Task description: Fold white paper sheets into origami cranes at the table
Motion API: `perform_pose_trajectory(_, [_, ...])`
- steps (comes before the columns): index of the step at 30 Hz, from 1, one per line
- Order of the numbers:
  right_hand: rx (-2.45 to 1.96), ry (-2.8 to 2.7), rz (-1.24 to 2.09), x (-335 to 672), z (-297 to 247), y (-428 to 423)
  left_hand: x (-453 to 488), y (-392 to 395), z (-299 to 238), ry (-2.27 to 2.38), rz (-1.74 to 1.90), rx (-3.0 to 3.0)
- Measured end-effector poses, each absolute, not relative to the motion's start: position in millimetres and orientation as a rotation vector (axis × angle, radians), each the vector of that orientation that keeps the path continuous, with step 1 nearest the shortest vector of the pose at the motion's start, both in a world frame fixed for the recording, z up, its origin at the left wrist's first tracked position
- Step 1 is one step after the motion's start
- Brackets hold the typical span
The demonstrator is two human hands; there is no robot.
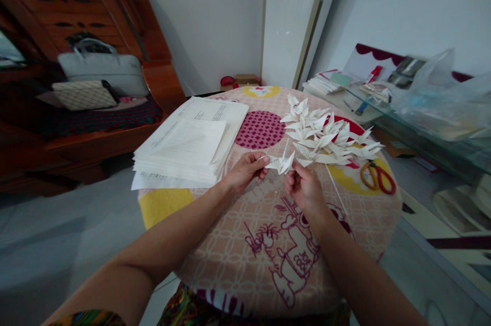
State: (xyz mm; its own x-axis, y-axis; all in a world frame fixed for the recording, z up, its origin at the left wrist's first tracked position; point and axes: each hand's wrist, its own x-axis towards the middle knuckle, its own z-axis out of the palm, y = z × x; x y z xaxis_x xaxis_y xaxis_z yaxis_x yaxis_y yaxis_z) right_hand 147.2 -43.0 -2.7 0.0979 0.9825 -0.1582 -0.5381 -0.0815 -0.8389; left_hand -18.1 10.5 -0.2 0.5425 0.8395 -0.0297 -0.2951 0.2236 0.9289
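The round table [268, 244], covered in a pink cartoon-print cloth, is bare across its near half, from the hands to the rim by the person's body. At the left rim a stack of white paper sheets [192, 144] sits with its lower corner hanging just past the edge. Near the right rim lies a pair of orange-handled scissors [378, 177], blades closed. A pile of folded paper cranes [326, 134] fills the far right part of the cloth, just beyond the hands.

The left hand [245, 170] has its thumb and fingertips closed on the left tip of a single white paper crane [281, 162]. The right hand [305, 188] is curled, its fingers pinched on the crane's lower right side. The crane is held between the two hands, just above the cloth at the middle of the table and close to the near edge of the pile.

Counted: one crane in the hands, one pair of scissors and one paper stack. The cranes in the pile overlap too much for an exact count.
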Motion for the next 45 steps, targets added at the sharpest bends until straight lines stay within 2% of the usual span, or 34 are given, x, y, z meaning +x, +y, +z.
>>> perform_pose_trajectory(28, [-0.879, -0.579, 1.407, 154, -9, -38, -23, 10, 0, 0.536, 0.784, 1.092])
perform_pose_trajectory(45, [-0.848, -0.553, 1.423, 157, -6, -37, -26, 7, 4, 0.493, 0.859, 1.066])
